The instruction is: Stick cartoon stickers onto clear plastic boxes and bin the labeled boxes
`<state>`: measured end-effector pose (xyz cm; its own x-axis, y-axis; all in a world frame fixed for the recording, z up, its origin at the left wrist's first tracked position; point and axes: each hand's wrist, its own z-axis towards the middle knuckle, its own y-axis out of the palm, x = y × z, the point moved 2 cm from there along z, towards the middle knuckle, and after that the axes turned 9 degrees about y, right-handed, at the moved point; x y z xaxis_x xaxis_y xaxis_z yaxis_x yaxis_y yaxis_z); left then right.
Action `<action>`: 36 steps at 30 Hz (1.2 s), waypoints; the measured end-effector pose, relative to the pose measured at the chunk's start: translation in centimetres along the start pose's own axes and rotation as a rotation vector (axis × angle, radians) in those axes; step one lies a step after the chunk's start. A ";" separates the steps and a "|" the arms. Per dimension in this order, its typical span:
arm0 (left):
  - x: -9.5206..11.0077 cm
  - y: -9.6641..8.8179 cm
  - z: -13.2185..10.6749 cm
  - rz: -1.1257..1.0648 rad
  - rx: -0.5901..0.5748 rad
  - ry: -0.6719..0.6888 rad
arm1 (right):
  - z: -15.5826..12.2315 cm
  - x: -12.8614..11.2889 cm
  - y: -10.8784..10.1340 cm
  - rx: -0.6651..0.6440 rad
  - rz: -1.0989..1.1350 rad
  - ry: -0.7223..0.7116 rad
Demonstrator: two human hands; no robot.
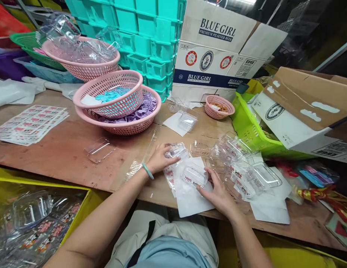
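Note:
My left hand (pixel 160 159), with a green bangle on the wrist, curls its fingers round a clear plastic blister case (pixel 177 150) near the table's front edge. My right hand (pixel 218 191) rests on a white card sheet (pixel 190 197) and pinches the side of another clear blister case (pixel 193 175) that lies on it. Several more clear cases with printed inserts (pixel 246 178) are piled just right of my right hand. A single empty clear tray (pixel 100 149) lies on the wood to the left.
Stacked pink baskets (pixel 117 100) hold blue and purple pieces, with another pink basket (pixel 84 61) of clear cases behind. Sticker sheets (pixel 30 124) lie at left. A small pink basket (pixel 219 107), a beer carton (pixel 218 52), a green basket (pixel 250 130) and a yellow bin (pixel 36 223) surround me.

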<state>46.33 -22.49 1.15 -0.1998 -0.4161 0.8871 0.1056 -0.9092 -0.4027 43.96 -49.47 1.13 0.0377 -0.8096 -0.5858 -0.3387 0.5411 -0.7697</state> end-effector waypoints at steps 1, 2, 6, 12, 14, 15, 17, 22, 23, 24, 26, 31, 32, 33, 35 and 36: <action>-0.2 -0.6 -0.2 -0.172 0.058 -0.077 | 0.0 0.1 0.0 -0.005 0.011 0.006; -0.3 -1.1 -0.5 -0.374 0.103 -0.157 | 0.0 0.0 -0.1 -0.007 0.012 -0.004; 0.8 -2.2 -2.7 -1.140 0.148 -0.419 | 0.1 -1.7 -0.1 0.069 0.053 -0.130; 2.9 -0.1 -5.4 -1.655 -0.019 -0.513 | 1.1 -8.1 2.1 0.040 0.287 -0.367; 3.1 0.6 -6.2 -1.719 -0.018 -0.511 | 1.2 -9.7 3.2 0.005 0.338 -0.399; 3.0 0.6 -6.5 -1.739 0.009 -0.507 | 1.3 -10.1 3.6 -0.020 0.357 -0.408; 2.5 0.1 -7.0 -1.746 0.109 -0.492 | 1.7 -10.6 4.0 -0.121 0.364 -0.456; 0.9 -2.5 -6.3 -1.644 0.310 -0.460 | 7.9 -10.7 -0.1 0.004 0.222 -0.393; 0.8 -2.8 -5.9 -1.630 0.310 -0.450 | 9.8 -10.7 -1.7 0.117 0.192 -0.327; 0.7 -2.9 -5.7 -1.624 0.300 -0.434 | 11.5 -10.8 -3.3 0.201 0.159 -0.275; 0.6 -2.8 -5.5 -1.636 0.282 -0.411 | 13.7 -10.8 -6.3 0.303 0.099 -0.213; -0.3 -1.3 -6.9 -1.714 0.324 -0.508 | 12.9 -9.4 -7.9 0.162 -0.274 -0.309; -0.3 -0.9 -7.1 -1.724 0.328 -0.531 | 12.6 -9.2 -7.2 0.112 -0.407 -0.318; -0.3 -0.5 -7.2 -1.731 0.327 -0.548 | 12.5 -9.1 -6.4 0.075 -0.529 -0.305; 0.0 0.2 -7.4 -1.743 0.312 -0.568 | 13.2 -9.4 -4.9 0.037 -0.673 -0.239; 0.3 0.5 -7.4 -1.744 0.308 -0.571 | 13.7 -9.8 -4.5 0.021 -0.700 -0.213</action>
<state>39.07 -23.16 -0.46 0.0405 0.9815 0.1871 0.3307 -0.1899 0.9244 58.01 -40.80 6.83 0.4212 -0.9069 0.0104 -0.1504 -0.0811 -0.9853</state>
